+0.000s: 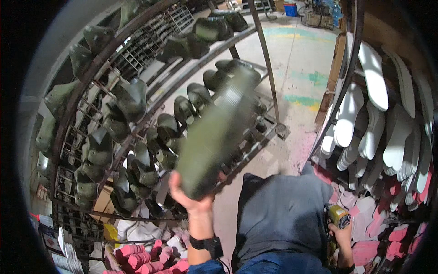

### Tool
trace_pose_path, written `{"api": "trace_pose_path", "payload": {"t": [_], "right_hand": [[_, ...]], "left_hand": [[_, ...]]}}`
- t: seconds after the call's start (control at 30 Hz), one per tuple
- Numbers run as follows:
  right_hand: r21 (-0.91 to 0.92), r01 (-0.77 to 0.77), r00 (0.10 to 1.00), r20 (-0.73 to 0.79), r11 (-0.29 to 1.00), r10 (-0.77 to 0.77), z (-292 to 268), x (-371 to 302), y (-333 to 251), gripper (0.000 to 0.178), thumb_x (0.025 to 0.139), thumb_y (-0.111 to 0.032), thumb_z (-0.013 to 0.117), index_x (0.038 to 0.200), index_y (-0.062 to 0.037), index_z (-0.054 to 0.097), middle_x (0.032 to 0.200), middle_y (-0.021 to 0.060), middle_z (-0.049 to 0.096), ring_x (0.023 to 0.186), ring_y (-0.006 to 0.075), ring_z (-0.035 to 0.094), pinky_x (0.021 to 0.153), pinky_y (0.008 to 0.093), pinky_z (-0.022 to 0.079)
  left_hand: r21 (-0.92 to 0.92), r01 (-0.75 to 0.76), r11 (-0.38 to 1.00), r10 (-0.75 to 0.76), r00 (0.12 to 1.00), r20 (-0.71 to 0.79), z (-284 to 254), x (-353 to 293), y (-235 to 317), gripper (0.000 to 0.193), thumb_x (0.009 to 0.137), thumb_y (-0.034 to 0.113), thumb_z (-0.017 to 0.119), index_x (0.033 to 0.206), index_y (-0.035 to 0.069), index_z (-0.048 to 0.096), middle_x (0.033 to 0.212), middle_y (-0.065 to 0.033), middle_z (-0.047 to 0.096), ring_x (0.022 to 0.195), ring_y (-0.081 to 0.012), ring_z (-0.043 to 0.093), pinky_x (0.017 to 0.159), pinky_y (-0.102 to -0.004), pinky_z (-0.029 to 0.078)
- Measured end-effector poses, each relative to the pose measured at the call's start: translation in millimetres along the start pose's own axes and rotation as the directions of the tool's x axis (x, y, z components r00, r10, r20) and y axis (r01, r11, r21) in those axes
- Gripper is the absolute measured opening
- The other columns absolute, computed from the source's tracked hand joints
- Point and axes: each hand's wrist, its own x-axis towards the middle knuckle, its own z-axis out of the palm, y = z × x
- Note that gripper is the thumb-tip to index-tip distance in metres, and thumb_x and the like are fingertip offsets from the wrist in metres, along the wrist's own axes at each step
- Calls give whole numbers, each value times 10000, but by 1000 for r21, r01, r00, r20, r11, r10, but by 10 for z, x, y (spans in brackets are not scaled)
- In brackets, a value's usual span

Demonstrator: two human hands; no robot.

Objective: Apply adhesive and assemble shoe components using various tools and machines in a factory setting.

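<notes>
My left hand grips the lower end of a long olive-green shell, held up tilted in front of the rack. Motion smears this shell, and its far end is lighter and shiny. Low at my right side, my right hand is wrapped round a yellow tool with a round dark end; most of the tool is hidden, so I cannot tell its exact kind. Behind the held shell, rows of dark green curved shells sit on a metal rack.
White sole-shaped pieces hang in bunches on a stand to the right. Pink pieces are heaped at the lower left, with more pink pieces at the lower right. Beyond the rack stretches a paint-stained floor with a blue crate.
</notes>
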Motion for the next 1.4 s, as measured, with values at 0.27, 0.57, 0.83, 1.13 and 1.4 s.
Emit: {"api": "trace_pose_path", "payload": {"t": [0.27, 0.57, 0.83, 1.13, 1.4], "right_hand": [[-97, 52, 999, -7, 994, -53, 202, 187, -66, 365, 726, -32, 772, 1040, 12, 589, 818, 55, 639, 580, 121, 573, 455, 250, 468], [-423, 201, 975, 4, 884, -220, 818, 656, -183, 500, 702, -216, 829, 1066, 40, 599, 926, 64, 638, 816, 169, 590, 769, 300, 475], [-391, 221, 972, 17, 893, -233, 948, 662, -192, 512, 683, -272, 848, 1026, 32, 618, 880, 42, 643, 769, 142, 586, 727, 285, 481], [-424, 216, 969, -16, 879, -246, 896, 660, -200, 481, 674, -269, 852, 983, 34, 642, 843, 50, 654, 746, 143, 594, 710, 289, 483], [-400, 235, 969, 21, 886, -247, 850, 719, -154, 558, 686, -242, 842, 1114, 19, 597, 1006, 102, 662, 932, 187, 618, 826, 329, 489]], "left_hand": [[115, 719, 685, -655, 678, -335, -1518, -1168, -1087, 505, 874, 344, 520, 1266, 30, 464, 1170, -196, 546, 973, -384, 599, 648, -594, 547], [841, -49, -539, -272, 955, -119, -1885, 133, -713, 322, 834, 283, 553, 1071, 82, 636, 975, -188, 649, 861, -353, 636, 758, -434, 504], [749, 170, -640, 61, 983, -171, -2860, 1958, -93, 566, 750, 305, 715, 1243, 105, 522, 1237, -158, 570, 1105, -346, 564, 916, -435, 471], [693, 153, -704, 110, 988, -106, -2460, 1803, -144, 714, 768, 347, 719, 1384, 153, 413, 1266, -158, 565, 1142, -325, 555, 938, -442, 461], [991, 135, -25, -300, 944, -136, -1637, 261, -405, 619, 729, 99, 725, 1291, 26, 476, 1259, -226, 536, 1194, -300, 522, 988, -372, 405]]}}
